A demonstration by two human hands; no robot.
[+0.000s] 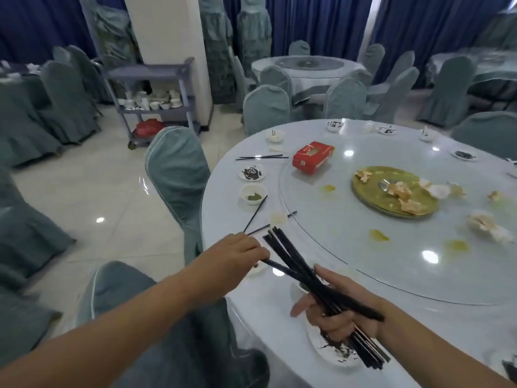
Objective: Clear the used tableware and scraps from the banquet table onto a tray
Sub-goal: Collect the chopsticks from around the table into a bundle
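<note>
My right hand (333, 306) grips a bundle of several black chopsticks (296, 261) above the near edge of the round banquet table (279, 312). My left hand (240, 250) pinches the end of one chopstick that crosses into the bundle. Two more black chopsticks (256, 214) lie on the table just beyond my left hand. A small bowl with green residue (253, 194) and a saucer with dark sauce (252, 173) sit along the left rim. A dirty white plate (333, 351) lies under my right hand. On the glass turntable rests a gold platter (372, 197) with scraps.
A red tissue box (312, 157) sits on the turntable. Another chopstick pair (261, 157) and small dishes line the far rim. Covered chairs (176, 169) stand against the table's left side. A grey cart (156, 99) with white dishes stands by the pillar.
</note>
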